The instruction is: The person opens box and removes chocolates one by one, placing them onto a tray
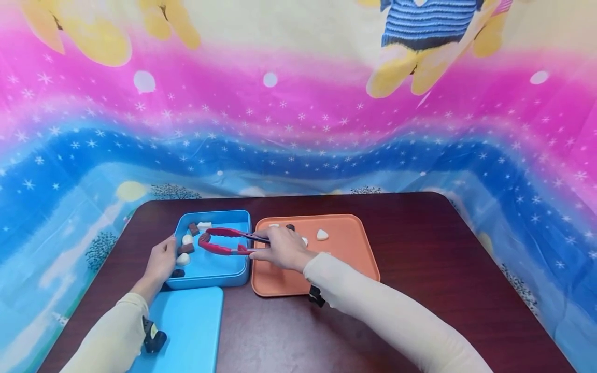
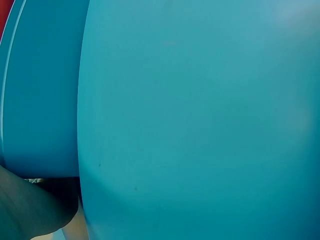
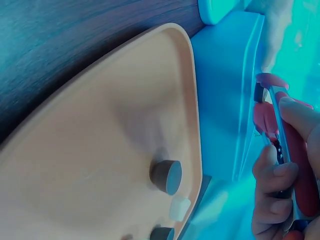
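A curtained-off booth or staged corner; whether it belongs to a home, lab or office cannot be told. A printed cloth (image 1: 298, 119) rises behind the worktop (image 1: 420, 311) and wraps round its 2 sides. The print is childlike: white snowflakes (image 1: 344, 122) on pink and blue bands, small trees (image 1: 174, 192) just beyond the worktop's far edge, a cartoon figure (image 1: 429, 26) in striped blue high above it. The worktop is dark reddish-brown with rounded far corners.
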Motion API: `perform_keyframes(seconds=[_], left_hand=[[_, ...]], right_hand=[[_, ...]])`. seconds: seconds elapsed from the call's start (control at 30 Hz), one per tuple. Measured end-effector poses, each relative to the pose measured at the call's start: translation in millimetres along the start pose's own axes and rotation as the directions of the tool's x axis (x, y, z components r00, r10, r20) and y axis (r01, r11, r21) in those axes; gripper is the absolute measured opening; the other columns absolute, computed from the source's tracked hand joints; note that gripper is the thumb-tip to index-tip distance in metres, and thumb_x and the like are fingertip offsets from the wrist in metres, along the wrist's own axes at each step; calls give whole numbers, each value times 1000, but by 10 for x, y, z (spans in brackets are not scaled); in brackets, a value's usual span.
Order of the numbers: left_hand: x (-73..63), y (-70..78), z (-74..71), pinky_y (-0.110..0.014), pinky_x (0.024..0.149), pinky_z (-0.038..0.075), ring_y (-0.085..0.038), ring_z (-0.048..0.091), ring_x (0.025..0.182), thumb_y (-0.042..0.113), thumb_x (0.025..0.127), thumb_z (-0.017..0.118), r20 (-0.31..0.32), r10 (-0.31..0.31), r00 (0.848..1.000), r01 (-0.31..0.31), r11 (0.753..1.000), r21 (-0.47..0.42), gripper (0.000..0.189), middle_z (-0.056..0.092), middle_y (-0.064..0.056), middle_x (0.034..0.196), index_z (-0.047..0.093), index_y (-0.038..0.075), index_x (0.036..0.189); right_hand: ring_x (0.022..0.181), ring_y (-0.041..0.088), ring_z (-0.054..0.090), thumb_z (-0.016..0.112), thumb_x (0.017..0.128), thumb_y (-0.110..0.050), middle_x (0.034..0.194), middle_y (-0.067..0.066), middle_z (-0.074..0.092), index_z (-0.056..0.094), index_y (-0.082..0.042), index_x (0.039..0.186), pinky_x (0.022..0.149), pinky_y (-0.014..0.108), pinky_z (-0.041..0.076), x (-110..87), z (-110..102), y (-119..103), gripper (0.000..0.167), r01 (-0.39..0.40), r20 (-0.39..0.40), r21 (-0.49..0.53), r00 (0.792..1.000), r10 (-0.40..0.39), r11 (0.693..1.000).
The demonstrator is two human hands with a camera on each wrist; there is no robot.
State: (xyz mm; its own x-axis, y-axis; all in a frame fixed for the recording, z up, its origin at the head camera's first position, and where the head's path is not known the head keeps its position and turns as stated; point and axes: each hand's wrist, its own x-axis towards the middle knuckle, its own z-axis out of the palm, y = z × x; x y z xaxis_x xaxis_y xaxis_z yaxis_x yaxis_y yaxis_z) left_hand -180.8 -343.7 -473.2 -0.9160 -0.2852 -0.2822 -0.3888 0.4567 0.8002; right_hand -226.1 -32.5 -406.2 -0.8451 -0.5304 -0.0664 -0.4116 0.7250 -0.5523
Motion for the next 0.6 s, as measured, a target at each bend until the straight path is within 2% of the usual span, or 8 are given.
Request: perform_keyframes(seconds=[0.17, 0.27, 0.37, 0.43, 0.5, 0.6], left_hand=[[7, -8, 1, -63, 104, 44, -44, 44, 126, 52, 108, 9, -1, 5, 1000, -5, 1000, -4, 72, 40, -31, 153, 32, 2, 156], [10, -8, 2, -61, 102, 45, -44, 45, 125, 51, 108, 10, -11, 11, 1000, -11, 1000, -1, 72, 41, -31, 152, 38, 0, 150], [7, -6, 3, -55, 96, 48, -43, 45, 123, 51, 109, 10, -14, 16, 1000, -16, 1000, 1, 71, 42, -30, 150, 44, -1, 142], [6, -3, 2, -50, 92, 48, -42, 46, 121, 51, 109, 11, -14, 19, 1000, -19, 1000, -3, 69, 43, -30, 148, 49, -2, 132], [4, 0, -2, -47, 90, 48, -42, 47, 120, 51, 109, 11, -12, 22, 1000, -22, 1000, -7, 67, 44, -30, 147, 51, -1, 124], [0, 0, -12, -48, 90, 48, -41, 47, 120, 51, 108, 11, -7, 20, 1000, -21, 1000, -8, 66, 44, -29, 148, 51, -1, 117]], right_hand=[[56, 14, 54, 78, 86, -46, 109, -2, 75, 69, -27, 132, 49, 27, 39, -44, -41, 47, 51, -17, -8, 22, 1000, 17, 1000], [54, 14, 49, 79, 86, -45, 106, -2, 75, 68, -27, 134, 49, 25, 36, -81, -75, 65, 53, -12, -26, 29, 1000, 13, 999], [51, 14, 44, 79, 86, -46, 87, -1, 71, 65, -29, 138, 46, 24, 31, -135, -114, 91, 56, -15, -33, 26, 999, 16, 1000], [51, 14, 43, 79, 86, -45, 75, 0, 64, 63, -28, 139, 45, 24, 30, -175, -136, 117, 58, -20, -34, 31, 999, 21, 999], [53, 13, 45, 79, 86, -46, 68, -1, 58, 63, -28, 139, 46, 24, 31, -220, -162, 146, 59, -26, -39, 28, 999, 27, 999], [57, 14, 48, 80, 84, -48, 69, -4, 58, 65, -26, 138, 48, 26, 34, -284, -192, 191, 60, -33, -55, 28, 998, 35, 999]])
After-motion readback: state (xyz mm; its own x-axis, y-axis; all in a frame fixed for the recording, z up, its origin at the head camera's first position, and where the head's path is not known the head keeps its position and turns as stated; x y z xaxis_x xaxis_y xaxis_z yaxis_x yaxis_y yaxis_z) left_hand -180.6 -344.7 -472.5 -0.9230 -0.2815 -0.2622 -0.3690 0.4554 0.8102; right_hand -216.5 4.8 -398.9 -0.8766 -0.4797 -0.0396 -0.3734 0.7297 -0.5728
